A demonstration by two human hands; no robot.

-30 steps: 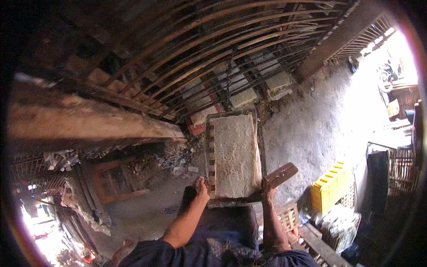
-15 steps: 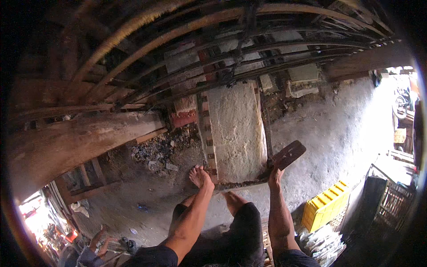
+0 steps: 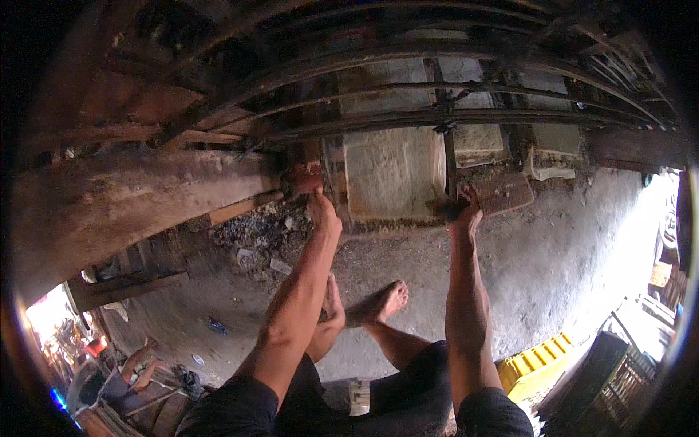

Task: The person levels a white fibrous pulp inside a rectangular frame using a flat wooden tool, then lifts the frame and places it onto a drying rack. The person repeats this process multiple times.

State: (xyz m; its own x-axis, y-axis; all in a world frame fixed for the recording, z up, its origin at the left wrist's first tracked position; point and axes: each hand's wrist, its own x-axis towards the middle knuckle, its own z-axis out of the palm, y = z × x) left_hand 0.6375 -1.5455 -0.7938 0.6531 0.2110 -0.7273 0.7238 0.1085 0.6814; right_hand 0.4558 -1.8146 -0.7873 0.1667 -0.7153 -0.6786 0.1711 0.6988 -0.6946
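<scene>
A long pale slab (image 3: pixel 393 175) with a rough surface lies ahead of me, its far part under the bamboo poles. Beside its near left corner is my left hand (image 3: pixel 323 213), fingers drawn together near a reddish block (image 3: pixel 303 179); what they grip, if anything, is hidden. Close to the slab's near right corner, my right hand (image 3: pixel 467 210) is closed on a flat brown board (image 3: pixel 507 194) with rounded corners. The board points to the right. A dark, blurred patch lies between that hand and the slab.
Dark bamboo poles (image 3: pixel 378 120) cross above the slab. A thick wooden beam (image 3: pixel 145 193) runs along the left, with ash and rubble (image 3: pixel 251 237) beside it. At lower right stands a yellow crate (image 3: pixel 535 360). Another person's arm (image 3: pixel 138 364) shows at lower left.
Both my hands have moved forward, and the slab's near edge lies farther from me. The brown board has swung from slanting to nearly level. My feet on the floor now show.
</scene>
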